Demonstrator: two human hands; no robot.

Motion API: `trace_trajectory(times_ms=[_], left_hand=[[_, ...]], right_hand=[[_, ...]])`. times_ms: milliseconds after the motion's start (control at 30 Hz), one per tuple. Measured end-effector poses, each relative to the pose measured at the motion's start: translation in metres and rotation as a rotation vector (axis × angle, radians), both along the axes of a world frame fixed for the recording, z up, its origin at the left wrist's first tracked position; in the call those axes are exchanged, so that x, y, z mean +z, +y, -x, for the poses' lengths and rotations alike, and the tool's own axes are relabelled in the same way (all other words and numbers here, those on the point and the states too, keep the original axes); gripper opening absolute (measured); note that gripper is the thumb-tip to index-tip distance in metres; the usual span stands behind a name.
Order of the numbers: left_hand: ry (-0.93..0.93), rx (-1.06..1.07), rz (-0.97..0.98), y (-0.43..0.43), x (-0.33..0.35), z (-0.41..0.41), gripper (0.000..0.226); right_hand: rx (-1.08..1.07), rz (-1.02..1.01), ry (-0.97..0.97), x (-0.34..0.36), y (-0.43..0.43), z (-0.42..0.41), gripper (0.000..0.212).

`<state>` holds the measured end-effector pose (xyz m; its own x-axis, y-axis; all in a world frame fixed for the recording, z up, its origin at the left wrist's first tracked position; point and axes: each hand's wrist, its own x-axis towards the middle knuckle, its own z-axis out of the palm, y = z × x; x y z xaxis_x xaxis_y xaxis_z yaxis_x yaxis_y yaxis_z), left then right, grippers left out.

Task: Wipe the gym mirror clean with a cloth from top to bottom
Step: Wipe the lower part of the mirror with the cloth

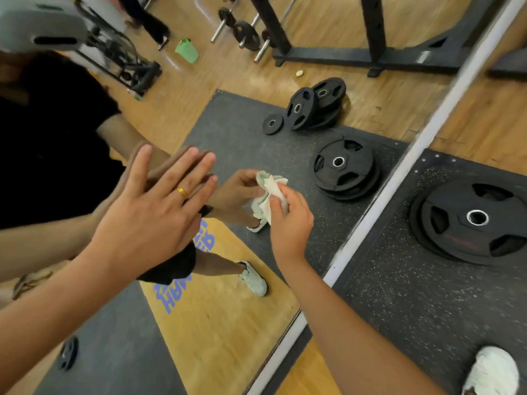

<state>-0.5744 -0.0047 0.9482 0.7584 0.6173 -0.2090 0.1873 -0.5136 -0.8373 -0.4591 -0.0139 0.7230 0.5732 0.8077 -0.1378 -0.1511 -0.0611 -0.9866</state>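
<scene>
The gym mirror (pixel 245 115) fills the left and middle of the view, and its white bottom edge (pixel 399 172) runs diagonally down to the floor. My left hand (pixel 154 212) lies flat against the glass with straight, spread fingers and a gold ring on one finger. My right hand (pixel 288 220) grips a crumpled pale green cloth (pixel 271 192) and presses it on the mirror low down, right of my left hand. Both hands meet their own reflections in the glass.
A real stack of black weight plates (pixel 473 223) lies on the speckled rubber mat (pixel 399 295) right of the mirror edge. My white shoe (pixel 493 372) stands at the bottom right. The mirror reflects more plates, a rack, barbells and a green cup.
</scene>
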Motion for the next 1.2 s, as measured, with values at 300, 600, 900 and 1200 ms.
trace_trajectory(times_ms=[300,600,900,1200], left_hand=[[0.03,-0.032,0.0,0.002,-0.002,0.0,0.058],[-0.001,-0.031,0.054,0.0,-0.001,-0.004,0.066],[0.086,-0.061,-0.026,0.001,-0.003,0.001,0.081],[0.136,-0.059,-0.088,-0.002,0.0,-0.001,0.067]], right_hand=[[-0.034,-0.109,-0.132,0.0,-0.042,0.051,0.024],[-0.153,0.01,0.032,0.005,-0.041,0.071,0.028],[-0.081,0.04,0.098,-0.003,-0.058,0.086,0.03],[-0.096,-0.03,0.013,0.014,-0.099,0.135,0.028]])
